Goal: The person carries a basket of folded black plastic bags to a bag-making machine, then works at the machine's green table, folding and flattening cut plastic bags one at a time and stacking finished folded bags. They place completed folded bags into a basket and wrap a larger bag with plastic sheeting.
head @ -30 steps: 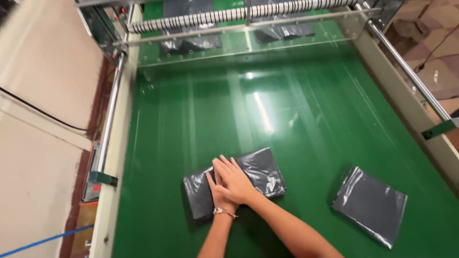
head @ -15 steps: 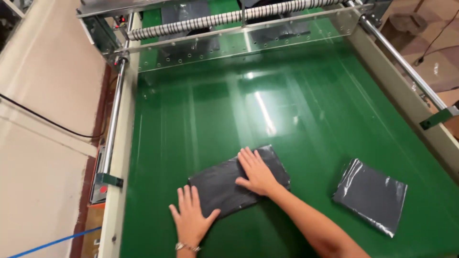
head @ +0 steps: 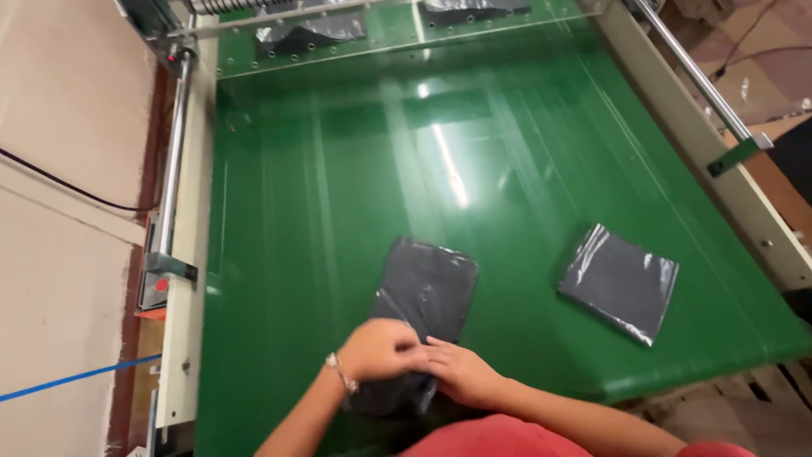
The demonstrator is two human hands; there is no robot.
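A dark grey flat packet in clear plastic wrap point(head: 429, 292) lies lengthwise on the green conveyor belt point(head: 355, 169), near its front edge. My left hand point(head: 376, 349) and my right hand point(head: 457, 371) are both closed on the packet's near end, fingers touching each other over it. The near end is bunched under my hands and partly hidden. A second dark wrapped packet point(head: 619, 281) lies flat on the belt to the right, apart from both hands.
Cream metal side rails point(head: 182, 279) with steel rods run along both belt edges. A clear guard point(head: 406, 30) spans the far end, with more dark packets behind it. A cable and a blue line cross the floor at left.
The packet has turned from lying crosswise to pointing away from me. My left hand moved from the bare belt onto the packet's near end, and my right hand slid down beside it.
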